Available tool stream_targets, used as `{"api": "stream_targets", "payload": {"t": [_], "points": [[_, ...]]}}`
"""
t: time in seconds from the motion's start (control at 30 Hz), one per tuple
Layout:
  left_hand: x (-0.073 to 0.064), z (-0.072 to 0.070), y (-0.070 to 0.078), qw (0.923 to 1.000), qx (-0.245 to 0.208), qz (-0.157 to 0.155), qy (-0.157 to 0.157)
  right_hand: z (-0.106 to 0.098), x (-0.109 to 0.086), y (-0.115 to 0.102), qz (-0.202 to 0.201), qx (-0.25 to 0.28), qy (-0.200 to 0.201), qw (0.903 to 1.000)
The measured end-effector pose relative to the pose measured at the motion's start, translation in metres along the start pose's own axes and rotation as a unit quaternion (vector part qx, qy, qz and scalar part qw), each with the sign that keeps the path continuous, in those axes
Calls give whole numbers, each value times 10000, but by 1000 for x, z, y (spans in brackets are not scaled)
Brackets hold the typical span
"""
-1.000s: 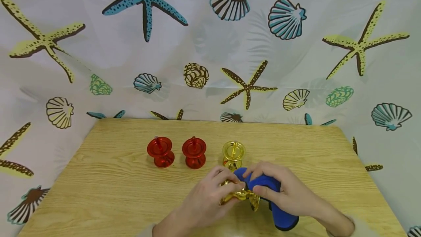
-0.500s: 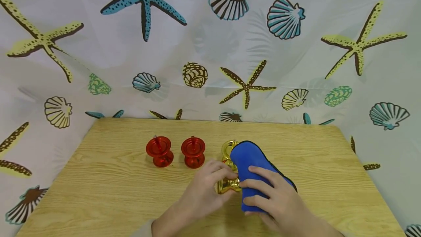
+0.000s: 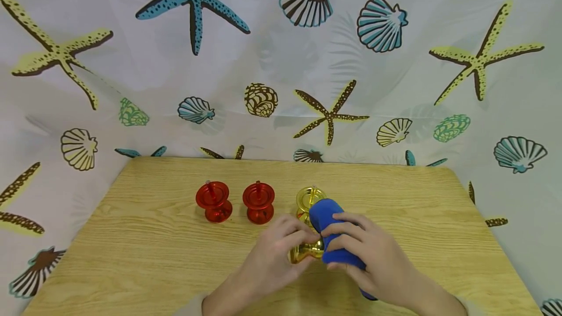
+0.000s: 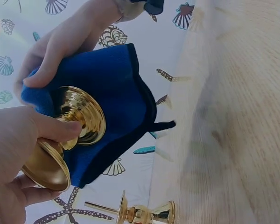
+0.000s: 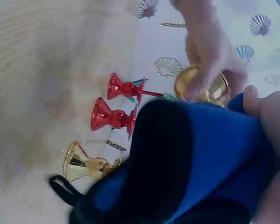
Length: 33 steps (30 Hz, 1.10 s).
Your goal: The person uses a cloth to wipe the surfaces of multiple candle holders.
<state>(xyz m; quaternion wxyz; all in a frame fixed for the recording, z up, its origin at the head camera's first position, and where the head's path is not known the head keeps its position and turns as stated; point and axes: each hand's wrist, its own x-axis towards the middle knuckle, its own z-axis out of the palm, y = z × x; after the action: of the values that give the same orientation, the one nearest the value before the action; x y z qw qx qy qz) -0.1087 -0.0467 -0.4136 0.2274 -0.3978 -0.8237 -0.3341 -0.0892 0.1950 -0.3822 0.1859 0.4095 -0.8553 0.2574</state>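
My left hand [image 3: 272, 252] grips a shiny gold candle holder [image 3: 300, 253] by its narrow middle, tilted on its side above the table. In the left wrist view the thumb lies along its stem, and one flared end of the holder [image 4: 91, 116] sits against a blue cloth [image 4: 112, 74] with black edging and a small loop. My right hand [image 3: 377, 257] holds that cloth [image 3: 327, 216] around the holder's right end, fingers bent over it. In the head view the cloth and fingers hide that end.
Two red candle holders, one at left [image 3: 213, 199] and one beside it [image 3: 259, 201], stand upright on the wooden table [image 3: 153, 257]. A second gold candle holder [image 3: 307, 199] stands just behind the cloth. A shell-printed curtain [image 3: 281, 62] hangs behind.
The cloth, bunched over the holder at first, was spread out flat half a second ago and now is folded back around its end. My right hand turned with it; the left stayed nearly still.
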Motion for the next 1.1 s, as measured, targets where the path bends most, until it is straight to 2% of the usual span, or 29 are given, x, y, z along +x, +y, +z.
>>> {"api": "stream_targets", "payload": {"t": [0.13, 0.2, 0.37, 0.47, 0.57, 0.63, 0.7, 0.8, 0.9, 1.0, 1.1], "points": [[-3, 1, 1, 9998, 43, 107, -157, -4, 3, 4, 378, 683, -73, 9969], [-5, 0, 2, 9996, 76, 81, -250, -6, 2, 5, 448, 765, -7, 9961], [-11, -2, 0, 9993, 114, -115, -330, -10, 2, 9, 534, 706, 604, 9942], [-15, -4, -4, 9996, 74, -204, -177, -12, 2, 14, 739, 689, 1050, 9893], [-17, -5, -6, 9992, -123, -380, 101, -12, 1, 20, 1151, 533, 1386, 9822], [-17, -5, -7, 9972, -327, -593, 309, -12, 0, 22, 1518, 492, 1581, 9744], [-17, -6, -8, 9931, -615, -883, 457, -12, -1, 24, 1904, 688, 1732, 9638], [-15, -6, -9, 9837, -1110, -1260, 646, -10, -2, 23, 2452, 1128, 1908, 9438], [-11, -6, -8, 9687, -1650, -1681, 783, -7, -2, 22, 2919, 1566, 1960, 9230], [-6, -4, -7, 9469, -2093, -2246, 958, -1, -2, 21, 3268, 1974, 1999, 9024], [0, -1, -4, 9187, -2469, -2839, 1200, 5, 0, 19, 3470, 2300, 2085, 8850]]}}
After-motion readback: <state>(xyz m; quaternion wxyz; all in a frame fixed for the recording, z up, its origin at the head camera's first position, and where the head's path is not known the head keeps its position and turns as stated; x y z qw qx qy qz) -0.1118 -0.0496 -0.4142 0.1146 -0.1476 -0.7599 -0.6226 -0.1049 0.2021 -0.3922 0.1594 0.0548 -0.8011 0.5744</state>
